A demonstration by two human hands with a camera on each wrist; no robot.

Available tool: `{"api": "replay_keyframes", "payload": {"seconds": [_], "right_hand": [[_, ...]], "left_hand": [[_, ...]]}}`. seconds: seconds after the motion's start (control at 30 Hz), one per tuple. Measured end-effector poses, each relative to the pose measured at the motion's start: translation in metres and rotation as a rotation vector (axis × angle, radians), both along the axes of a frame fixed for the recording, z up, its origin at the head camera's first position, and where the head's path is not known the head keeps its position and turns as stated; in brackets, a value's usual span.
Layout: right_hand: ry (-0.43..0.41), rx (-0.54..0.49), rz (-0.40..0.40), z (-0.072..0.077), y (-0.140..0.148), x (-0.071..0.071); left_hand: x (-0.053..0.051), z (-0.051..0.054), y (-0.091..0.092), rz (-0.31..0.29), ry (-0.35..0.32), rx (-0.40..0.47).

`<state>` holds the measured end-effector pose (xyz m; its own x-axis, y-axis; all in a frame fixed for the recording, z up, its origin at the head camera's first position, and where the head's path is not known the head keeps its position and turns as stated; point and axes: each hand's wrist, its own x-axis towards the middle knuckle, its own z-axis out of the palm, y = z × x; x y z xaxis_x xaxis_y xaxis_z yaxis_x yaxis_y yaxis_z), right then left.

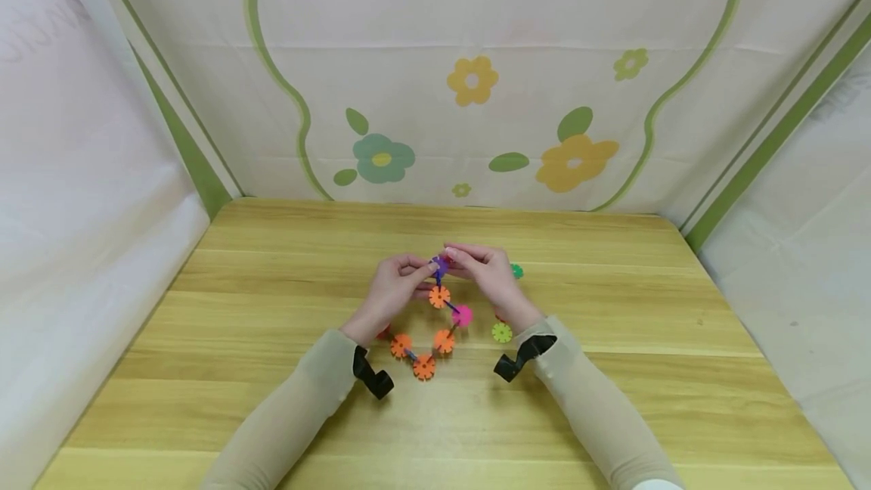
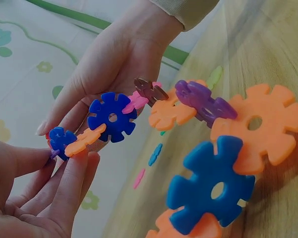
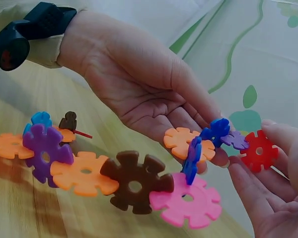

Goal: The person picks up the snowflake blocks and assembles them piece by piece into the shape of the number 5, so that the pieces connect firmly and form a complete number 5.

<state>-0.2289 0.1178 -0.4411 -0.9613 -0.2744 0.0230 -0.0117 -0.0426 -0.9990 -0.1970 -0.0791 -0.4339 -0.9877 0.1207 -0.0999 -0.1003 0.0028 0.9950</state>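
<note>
A chain of notched plastic discs hangs from both hands and curves down to the table. My left hand (image 1: 398, 286) pinches the purple disc (image 1: 439, 266) near the chain's upper end, beside a blue disc (image 3: 215, 132). Between the thumb and fingers of my right hand (image 1: 491, 274) is a red disc (image 3: 259, 151), touching the purple one's edge. Lower in the chain are an orange disc (image 1: 439, 296), a pink disc (image 1: 462, 315), a brown disc (image 3: 135, 182) and several more orange ones. Whether red and purple are fully slotted together I cannot tell.
On the wooden table (image 1: 272, 263), a green disc (image 1: 517, 271) lies behind my right hand and a yellow-green disc (image 1: 502, 333) beside my right wrist. Small blue (image 2: 155, 154) and pink (image 2: 139, 178) discs show in the left wrist view. Patterned cloth (image 1: 408, 97) surrounds the table.
</note>
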Motion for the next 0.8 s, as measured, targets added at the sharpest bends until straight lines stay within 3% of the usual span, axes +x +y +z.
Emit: {"api": "replay_keyframes", "payload": {"seconds": [0.2, 0.47, 0.8], "right_hand": [[0.035, -0.006, -0.007, -0.002, -0.003, 0.001], [0.01, -0.113, -0.094, -0.002, -0.007, 0.001], [0.004, -0.165, -0.142, -0.002, -0.011, 0.005]], "left_hand": [[0.002, 0.001, 0.0, -0.01, 0.012, 0.019], [0.003, 0.001, 0.001, -0.008, 0.019, 0.025], [0.002, 0.002, 0.002, 0.009, 0.016, 0.003]]}}
